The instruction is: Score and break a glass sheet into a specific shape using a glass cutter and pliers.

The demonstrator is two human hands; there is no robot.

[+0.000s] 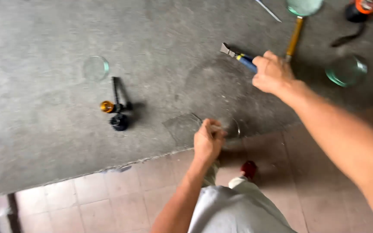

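Observation:
My right hand [273, 72] is closed around the blue handles of a pair of pliers [237, 55], whose metal jaws point up and left over the grey felt table [44, 142]. My left hand [208, 140] pinches the edge of a clear glass piece [195, 125] lying near the table's front edge. The glass is hard to make out; a curved rim shows just right of my fingers.
A round glass disc [96, 67] lies at the left, with a black and gold circle cutter [116, 105] below it. Another glass disc [346, 70], a yellow-handled tool [294, 36] and an orange tape measure [359, 9] sit at top right. Tiled floor lies below.

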